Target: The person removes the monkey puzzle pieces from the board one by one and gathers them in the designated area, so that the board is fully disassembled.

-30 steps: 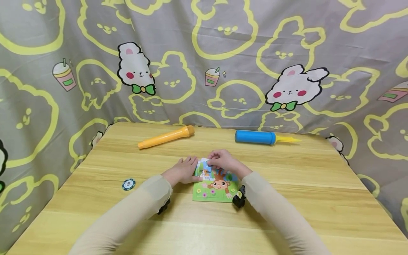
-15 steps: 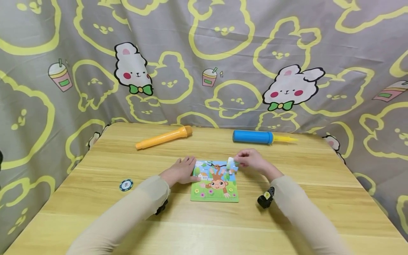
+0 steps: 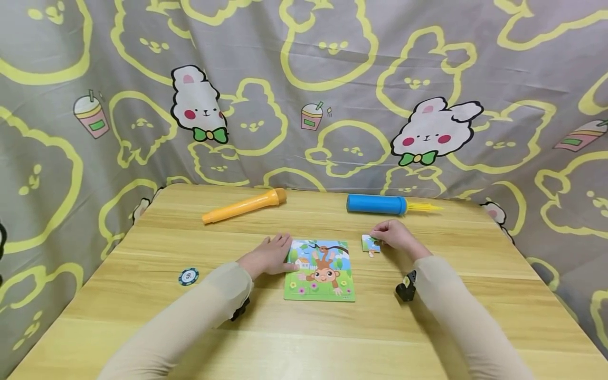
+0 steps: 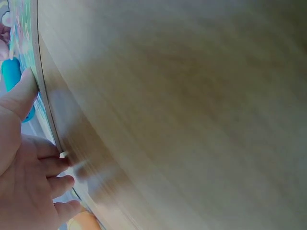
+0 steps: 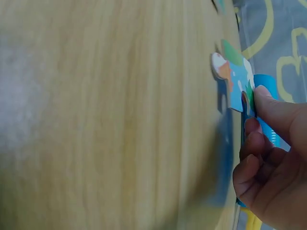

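Note:
A square jigsaw puzzle [image 3: 319, 285] with an upside-down monkey on a green and blue scene lies flat on the wooden table. My left hand [image 3: 271, 256] rests at its left edge; in the left wrist view the thumb [image 4: 28, 93] touches the board's side and the other fingers stretch along past the corner. To the right of the board, my right hand [image 3: 396, 236] pinches a puzzle piece [image 3: 369, 244] between thumb and fingers. The right wrist view shows that puzzle piece [image 5: 234, 79] tilted, with a shadow beneath it on the table.
At the back of the table lie an orange toy microphone-shaped stick [image 3: 243, 206] and a blue hand pump [image 3: 376, 204] with a yellow nozzle. A blue and white poker chip [image 3: 188, 276] lies left of the left arm. A patterned curtain [image 3: 266, 126] hangs behind the table.
My right hand has carried the puzzle piece from above the board's upper part to the table area right of it. The left hand keeps its place at the board's left edge.

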Available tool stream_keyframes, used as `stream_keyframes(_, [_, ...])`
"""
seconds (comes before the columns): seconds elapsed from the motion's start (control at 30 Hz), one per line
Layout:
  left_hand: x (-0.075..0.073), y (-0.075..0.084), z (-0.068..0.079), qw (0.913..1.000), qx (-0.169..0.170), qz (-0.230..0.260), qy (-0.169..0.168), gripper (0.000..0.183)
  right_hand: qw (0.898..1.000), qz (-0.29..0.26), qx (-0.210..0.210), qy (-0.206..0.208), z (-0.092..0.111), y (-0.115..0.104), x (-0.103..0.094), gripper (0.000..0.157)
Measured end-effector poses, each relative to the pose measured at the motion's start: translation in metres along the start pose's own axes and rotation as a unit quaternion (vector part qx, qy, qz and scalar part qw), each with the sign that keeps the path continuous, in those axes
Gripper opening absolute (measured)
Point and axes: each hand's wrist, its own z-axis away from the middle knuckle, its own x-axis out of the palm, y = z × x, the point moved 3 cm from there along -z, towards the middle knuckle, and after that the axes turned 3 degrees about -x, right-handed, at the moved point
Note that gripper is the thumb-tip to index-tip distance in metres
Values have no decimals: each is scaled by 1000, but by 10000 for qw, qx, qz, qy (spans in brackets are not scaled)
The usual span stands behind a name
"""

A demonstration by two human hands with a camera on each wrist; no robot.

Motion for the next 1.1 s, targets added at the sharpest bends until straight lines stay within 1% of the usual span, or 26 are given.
stream_keyframes(0.3, [-3, 4, 2, 9999, 52, -10, 90, 82, 9993, 311, 89, 160, -5, 8, 0, 18])
stream_keyframes(0.6, [-1, 3, 0, 9999, 83, -6, 130, 82, 9988, 443, -26, 227, -3, 6, -3, 20])
stream_keyframes(0.7, [0, 2, -1, 9998, 109, 105, 103, 83, 9982, 497, -274, 193, -2, -1, -2, 21])
stream_keyframes(0.83, [2, -2, -2, 9991, 175, 375, 70, 84, 9944, 535, -914, -7, -1, -20, 5, 26])
stream_keyframes(0.9, [2, -3, -2, 9986, 212, 484, 69, 84, 9915, 494, -1201, -127, -2, -32, 14, 26])
stream_keyframes(1.0, [3, -5, -1, 9978, 275, 592, 91, 84, 9841, 579, -1640, -359, -2, -51, 30, 26])
stream_keyframes(1.1, [3, -5, 2, 9978, 340, 549, 147, 84, 9775, 605, -1908, -670, -2, -67, 50, 24])
